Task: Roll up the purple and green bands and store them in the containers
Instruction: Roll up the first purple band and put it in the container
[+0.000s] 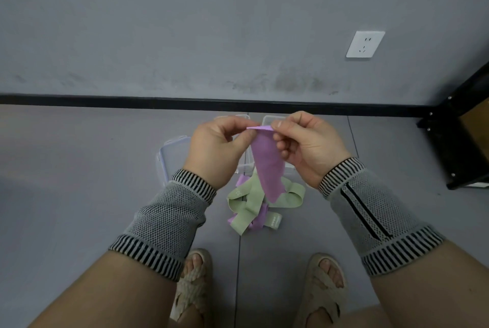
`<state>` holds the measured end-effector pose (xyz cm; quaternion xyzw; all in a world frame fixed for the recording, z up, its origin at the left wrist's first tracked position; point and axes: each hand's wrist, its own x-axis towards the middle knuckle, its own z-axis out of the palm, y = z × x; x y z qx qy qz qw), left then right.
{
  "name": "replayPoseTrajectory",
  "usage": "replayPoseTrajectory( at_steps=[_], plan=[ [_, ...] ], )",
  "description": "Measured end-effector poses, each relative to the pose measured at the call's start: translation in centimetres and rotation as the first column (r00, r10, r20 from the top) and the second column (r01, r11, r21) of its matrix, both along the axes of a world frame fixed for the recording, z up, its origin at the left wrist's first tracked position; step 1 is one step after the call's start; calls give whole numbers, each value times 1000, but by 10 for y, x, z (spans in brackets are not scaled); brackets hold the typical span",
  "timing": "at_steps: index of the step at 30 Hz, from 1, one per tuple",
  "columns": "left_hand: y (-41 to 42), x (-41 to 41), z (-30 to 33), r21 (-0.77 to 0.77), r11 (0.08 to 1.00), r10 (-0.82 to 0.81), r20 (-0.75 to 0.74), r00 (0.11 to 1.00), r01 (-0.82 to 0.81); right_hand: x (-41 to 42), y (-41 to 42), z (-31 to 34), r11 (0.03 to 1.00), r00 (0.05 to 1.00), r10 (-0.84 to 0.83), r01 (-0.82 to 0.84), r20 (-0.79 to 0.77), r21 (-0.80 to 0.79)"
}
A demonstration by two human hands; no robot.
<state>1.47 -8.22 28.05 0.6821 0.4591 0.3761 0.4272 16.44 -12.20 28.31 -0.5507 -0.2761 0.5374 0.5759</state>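
Note:
A purple band [267,166] hangs from my two hands, held up above the floor. My left hand [217,150] pinches its top edge from the left, and my right hand [307,142] pinches the same edge from the right, thumb on top. Below it, a green band [251,202] lies tangled on the grey floor with more purple band [258,223] mixed in. Clear plastic containers [244,163] stand on the floor behind my hands, mostly hidden by them. A clear lid [172,153] lies to their left.
A grey wall with a black skirting strip [132,101] runs across just beyond the containers. A white socket [365,44] is on the wall. A black-framed piece of furniture [460,147] stands at the right. My sandalled feet [193,282] are at the bottom.

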Motion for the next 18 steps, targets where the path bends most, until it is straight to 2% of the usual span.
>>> replayPoseTrajectory(
  at_steps=[2, 3, 5, 7, 10, 14, 18],
  plan=[
    [-2, 2, 4, -88, 996, 17, 70, 997, -11, -1, -1, -2, 998, 941, -30, 11, 336, 60],
    [-2, 3, 6, -127, 992, 34, 98, 995, -22, -2, -2, -3, 995, 892, -33, -12, 452, 96],
    [-3, 2, 8, -169, 985, 44, 117, 992, -24, -5, -4, -6, 991, 819, -10, -70, 574, 118],
    [-2, 2, 8, -184, 983, 20, 104, 994, 0, -7, -4, -6, 987, 803, 0, -96, 596, 129],
    [-2, 0, 6, -200, 980, 17, 89, 996, 2, -10, -4, -4, 983, 839, -20, -82, 544, 162],
    [2, -2, 5, -273, 962, 33, 149, 988, 9, -12, -4, -2, 983, 884, -44, -44, 465, 177],
    [1, -3, 4, -263, 961, -40, 153, 987, 80, -10, -3, -2, 988, 914, -16, -46, 405, 145]
  ],
)
